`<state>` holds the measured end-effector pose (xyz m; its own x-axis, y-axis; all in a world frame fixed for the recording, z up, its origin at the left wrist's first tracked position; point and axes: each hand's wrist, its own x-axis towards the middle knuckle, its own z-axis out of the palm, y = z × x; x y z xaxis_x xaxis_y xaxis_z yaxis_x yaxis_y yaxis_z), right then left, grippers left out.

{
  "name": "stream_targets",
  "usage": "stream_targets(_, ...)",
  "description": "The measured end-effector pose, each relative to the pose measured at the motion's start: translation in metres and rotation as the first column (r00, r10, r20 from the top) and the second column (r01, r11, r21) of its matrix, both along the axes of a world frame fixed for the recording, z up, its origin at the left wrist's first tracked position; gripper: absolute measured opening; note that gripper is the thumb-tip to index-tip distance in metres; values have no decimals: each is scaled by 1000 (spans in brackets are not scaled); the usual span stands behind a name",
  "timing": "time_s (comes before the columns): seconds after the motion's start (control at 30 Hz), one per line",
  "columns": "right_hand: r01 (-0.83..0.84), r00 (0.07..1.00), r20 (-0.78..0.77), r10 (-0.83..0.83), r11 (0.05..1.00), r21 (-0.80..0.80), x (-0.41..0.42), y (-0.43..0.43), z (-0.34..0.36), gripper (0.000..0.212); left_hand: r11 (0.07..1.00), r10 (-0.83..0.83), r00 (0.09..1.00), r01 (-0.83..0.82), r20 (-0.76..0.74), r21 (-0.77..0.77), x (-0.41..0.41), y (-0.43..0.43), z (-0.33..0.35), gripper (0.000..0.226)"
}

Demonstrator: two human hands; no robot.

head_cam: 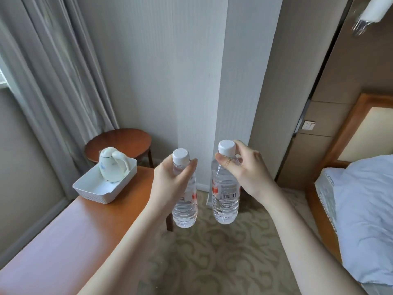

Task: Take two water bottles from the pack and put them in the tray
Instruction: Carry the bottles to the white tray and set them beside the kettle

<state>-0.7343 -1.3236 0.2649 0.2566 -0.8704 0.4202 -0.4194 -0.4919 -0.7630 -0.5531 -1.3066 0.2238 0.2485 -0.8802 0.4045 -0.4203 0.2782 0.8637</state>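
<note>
I hold two clear water bottles with white caps upright in the air above the carpet. My left hand (170,177) grips the left bottle (185,211) around its neck. The right bottle (225,201), with a red and white label, hangs from my right hand (246,169), which pinches it just under the cap. A white rectangular tray (95,192) sits on the wooden table (70,231) to the left of both bottles. The pack is not in view.
A white kettle (112,165) stands in the far half of the tray. Behind it is a round wooden side table (123,141) and grey curtains (57,81). A bed with white bedding (365,220) lies at the right. Patterned carpet (212,256) covers the floor.
</note>
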Motion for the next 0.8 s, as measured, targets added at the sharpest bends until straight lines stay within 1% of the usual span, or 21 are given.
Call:
stream_targets(0.13,-84,996,13,84,996,36,13,-69,-9,29,995,97,995,-97,21,-1,15,-50,-6,35)
stream_targets(0.3,-209,978,-9,210,975,72,55,-155,-26,15,980,198,980,-199,8,15,50,-116,-28,33)
stream_targets(0.43,-296,952,-48,301,950,95,101,-224,-46,25,959,283,959,-283,-13,29,87,-172,-53,27)
stream_targets(0.5,-349,931,-72,357,931,107,125,-256,-54,34,942,335,942,-334,-10,43,105,-197,-64,24)
stream_targets(0.6,-439,884,-108,454,888,140,163,-299,-67,44,913,401,916,-399,-10,79,131,-229,-78,27)
stream_targets(0.7,-503,841,-114,529,841,198,192,-329,-82,39,898,429,903,-422,-28,125,154,-244,-90,30)
stream_targets(0.8,-573,775,-128,618,774,268,225,-366,-104,38,847,517,854,-504,-48,168,178,-261,-108,20)
